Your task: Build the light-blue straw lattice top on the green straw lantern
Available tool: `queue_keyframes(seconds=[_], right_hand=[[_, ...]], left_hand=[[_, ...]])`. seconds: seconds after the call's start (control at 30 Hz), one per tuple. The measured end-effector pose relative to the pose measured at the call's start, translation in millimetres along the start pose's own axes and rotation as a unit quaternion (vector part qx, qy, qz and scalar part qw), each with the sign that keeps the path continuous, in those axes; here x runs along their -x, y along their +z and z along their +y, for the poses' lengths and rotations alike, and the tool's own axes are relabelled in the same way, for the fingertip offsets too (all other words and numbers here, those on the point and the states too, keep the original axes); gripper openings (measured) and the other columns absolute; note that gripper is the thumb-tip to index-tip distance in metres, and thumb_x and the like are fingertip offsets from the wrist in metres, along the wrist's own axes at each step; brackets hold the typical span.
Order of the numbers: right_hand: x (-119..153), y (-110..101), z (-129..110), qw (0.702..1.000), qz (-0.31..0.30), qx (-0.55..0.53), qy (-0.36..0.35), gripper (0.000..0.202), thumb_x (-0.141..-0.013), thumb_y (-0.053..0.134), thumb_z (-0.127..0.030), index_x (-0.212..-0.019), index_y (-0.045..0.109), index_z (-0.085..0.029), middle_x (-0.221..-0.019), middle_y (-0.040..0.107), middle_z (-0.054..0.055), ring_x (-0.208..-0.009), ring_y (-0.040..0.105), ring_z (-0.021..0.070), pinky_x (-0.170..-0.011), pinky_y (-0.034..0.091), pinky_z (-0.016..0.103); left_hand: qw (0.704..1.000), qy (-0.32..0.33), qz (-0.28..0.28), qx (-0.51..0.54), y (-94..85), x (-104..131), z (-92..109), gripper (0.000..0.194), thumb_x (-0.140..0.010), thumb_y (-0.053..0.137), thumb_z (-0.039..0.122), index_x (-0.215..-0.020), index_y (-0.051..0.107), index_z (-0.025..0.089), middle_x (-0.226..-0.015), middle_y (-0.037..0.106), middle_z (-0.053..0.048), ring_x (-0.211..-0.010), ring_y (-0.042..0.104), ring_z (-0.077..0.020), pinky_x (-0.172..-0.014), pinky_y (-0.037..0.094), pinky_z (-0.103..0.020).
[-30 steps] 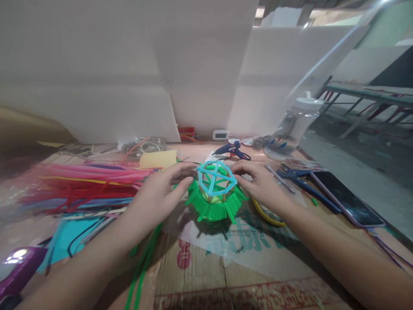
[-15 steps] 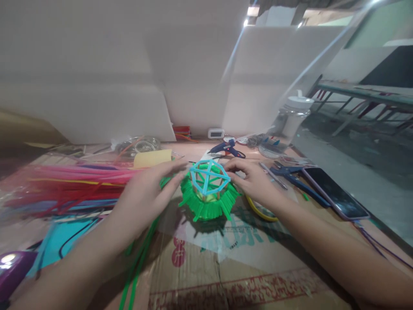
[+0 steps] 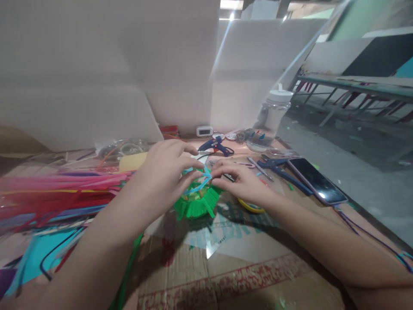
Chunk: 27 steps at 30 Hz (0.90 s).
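A round craft piece of green pipe cleaners (image 3: 197, 207), with a fringed skirt and a light-blue pipe-cleaner frame (image 3: 200, 186) on top, sits over the cardboard in front of me. My left hand (image 3: 174, 168) reaches over its left side, thumb and forefinger closed at the blue frame's upper edge. At the right corner of that frame, my right hand (image 3: 235, 178) pinches with thumb and forefinger. The left hand covers much of the frame. Part of a dark, shiny tool shows by the right fingers; whether it is held I cannot tell.
Behind the craft lies a blue glue gun (image 3: 215, 145). Pliers (image 3: 285, 172), a phone (image 3: 318, 181) and a clear bottle (image 3: 271, 116) stand or lie to the right. A yellow ring (image 3: 251, 207) is near my right wrist. Bundled pipe cleaners (image 3: 64, 189) spread at left.
Both hands have come inward over the craft, and their fingers have closed at the blue frame. The left hand now hides much of it. The view has turned slightly right.
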State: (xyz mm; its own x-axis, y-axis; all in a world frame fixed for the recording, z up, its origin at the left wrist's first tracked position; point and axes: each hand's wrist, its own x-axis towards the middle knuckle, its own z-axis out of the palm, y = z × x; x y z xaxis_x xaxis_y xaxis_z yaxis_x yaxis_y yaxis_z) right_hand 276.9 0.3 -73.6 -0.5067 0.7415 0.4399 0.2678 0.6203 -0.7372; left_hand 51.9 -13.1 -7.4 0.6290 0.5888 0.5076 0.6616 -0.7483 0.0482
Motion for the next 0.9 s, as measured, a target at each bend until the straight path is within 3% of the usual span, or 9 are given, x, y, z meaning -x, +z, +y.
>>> queue_keyframes(seconds=[0.17,0.4,0.9], right_hand=[[-1.9,5.0,-0.1,0.998,0.012,-0.041,0.044,0.006,-0.091,0.07,-0.024,-0.089,0.075,-0.021,-0.09,0.063,0.002,-0.09,0.061,0.0157,-0.084,0.048,0.033],[-2.6,8.3,-4.2,0.997,0.009,-0.05,0.064,0.007,-0.091,0.069,-0.021,-0.088,0.074,-0.019,-0.093,0.066,0.003,-0.091,0.061,0.0168,-0.087,0.047,0.034],[-3.0,8.3,-4.4,0.997,0.012,-0.045,0.054,0.006,-0.09,0.069,-0.021,-0.087,0.074,-0.019,-0.092,0.067,0.003,-0.09,0.061,0.0159,-0.086,0.046,0.033]], left_hand=[[1.0,0.023,-0.002,0.021,3.9,-0.4,-4.2,0.019,-0.093,0.06,0.024,-0.087,0.078,0.02,-0.105,0.074,-0.009,-0.097,0.066,-0.0251,-0.085,0.047,-0.039],[0.999,0.029,0.004,0.019,5.3,1.3,-5.4,0.024,-0.096,0.057,0.026,-0.085,0.077,0.019,-0.103,0.074,-0.01,-0.095,0.065,-0.028,-0.084,0.045,-0.044],[0.999,0.037,0.011,0.032,6.9,5.4,-5.9,0.016,-0.096,0.06,0.025,-0.095,0.076,0.022,-0.107,0.071,-0.008,-0.1,0.064,-0.0274,-0.087,0.045,-0.044]])
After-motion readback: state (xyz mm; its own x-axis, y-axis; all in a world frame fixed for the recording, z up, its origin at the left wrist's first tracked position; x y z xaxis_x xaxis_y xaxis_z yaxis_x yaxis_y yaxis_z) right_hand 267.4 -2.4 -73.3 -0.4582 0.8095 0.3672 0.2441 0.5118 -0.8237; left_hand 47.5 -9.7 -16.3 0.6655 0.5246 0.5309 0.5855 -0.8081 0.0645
